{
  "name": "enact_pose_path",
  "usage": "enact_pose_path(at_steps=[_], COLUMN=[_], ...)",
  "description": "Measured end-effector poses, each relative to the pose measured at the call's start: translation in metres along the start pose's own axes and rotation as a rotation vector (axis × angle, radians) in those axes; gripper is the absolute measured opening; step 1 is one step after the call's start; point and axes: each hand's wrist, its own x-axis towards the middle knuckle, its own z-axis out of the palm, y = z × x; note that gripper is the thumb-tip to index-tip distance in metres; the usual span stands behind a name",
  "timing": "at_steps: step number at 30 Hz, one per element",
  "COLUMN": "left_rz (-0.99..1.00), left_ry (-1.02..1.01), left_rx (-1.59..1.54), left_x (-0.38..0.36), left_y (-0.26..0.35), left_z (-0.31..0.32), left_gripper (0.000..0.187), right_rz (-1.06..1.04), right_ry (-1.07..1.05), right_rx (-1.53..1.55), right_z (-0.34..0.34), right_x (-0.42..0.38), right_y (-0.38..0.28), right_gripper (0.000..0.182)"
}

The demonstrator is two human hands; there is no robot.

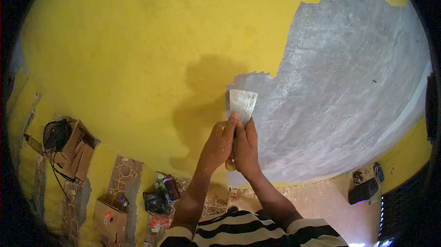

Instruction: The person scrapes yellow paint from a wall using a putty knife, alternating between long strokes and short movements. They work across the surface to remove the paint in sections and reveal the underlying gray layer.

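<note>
A scraper (243, 103) with a wide, pale metal blade points upward in front of the wall, near the edge between yellow paint (138, 54) and a bare grey patch (330, 77). My left hand (218, 143) is wrapped round its handle from the left, the thumb up near the blade. From the right, my right hand (247, 148) closes on the same handle. The rounded handle end (230, 165) shows below the hands; the rest of the handle is mostly hidden. Whether the blade touches the wall I cannot tell.
Low on the left are an open cardboard box (78, 155) with a black object and cable, another box (110, 221), and a black bag (156, 202) beside bottles. A dark box-shaped object (363, 192) stands at the lower right.
</note>
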Motion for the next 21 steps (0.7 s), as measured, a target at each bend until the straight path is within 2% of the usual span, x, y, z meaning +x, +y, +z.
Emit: enact_pose_path(at_steps=[1, 3, 4, 5, 6, 7, 9, 12, 14, 16, 18, 19, 21], left_rz=[0.005, -0.019, -0.027, -0.246, -0.463, -0.462, -0.338, -0.238, -0.284, -0.311, -0.486, -0.481, 0.055], left_ry=[0.001, 0.080, 0.071, 0.078, 0.086, 0.084, 0.067, 0.130, 0.082, 0.048, -0.081, -0.078, 0.274], left_rx=[0.000, -0.104, -0.107, -0.283, -0.457, -0.458, -0.535, -0.560, -0.549, -0.536, -0.538, -0.536, -0.344], left_x=[0.003, 0.006, 0.005, 0.006, 0.007, 0.007, 0.006, 0.008, 0.010, 0.010, 0.007, 0.007, 0.012], left_y=[-0.002, -0.005, 0.017, 0.057, 0.080, 0.074, 0.054, 0.046, 0.064, 0.078, 0.084, 0.068, 0.022], left_z=[-0.001, 0.000, -0.011, -0.032, -0.044, -0.040, -0.027, -0.021, -0.040, -0.053, -0.057, -0.044, -0.005], left_gripper=[0.052, 0.038, 0.038, 0.037, 0.046, 0.046, 0.063, 0.060, 0.059, 0.059, 0.059, 0.059, 0.060], right_rz=[-0.009, -0.002, 0.101, 0.196, 0.195, 0.157, 0.115, 0.091, 0.130, 0.163, 0.196, 0.149, 0.090], right_ry=[-0.003, -0.003, -0.035, -0.069, -0.067, -0.051, -0.034, -0.008, -0.105, -0.116, -0.124, -0.091, -0.057], right_rx=[0.026, 0.049, 0.072, 0.097, 0.095, 0.084, 0.078, 0.046, 0.112, 0.162, 0.217, 0.194, 0.169], right_z=[0.000, -0.001, 0.000, 0.000, -0.001, -0.001, 0.001, 0.001, 0.000, 0.000, 0.000, -0.001, -0.003], right_x=[0.000, -0.002, 0.000, 0.002, 0.001, -0.001, -0.005, -0.002, 0.002, 0.002, -0.002, -0.006, -0.001], right_y=[0.002, 0.000, -0.012, -0.019, -0.016, -0.010, -0.005, -0.007, -0.022, -0.036, -0.035, -0.023, -0.007], right_gripper=[0.027, 0.027, 0.028, 0.028, 0.028, 0.028, 0.028, 0.028, 0.028, 0.029, 0.029, 0.028, 0.027])
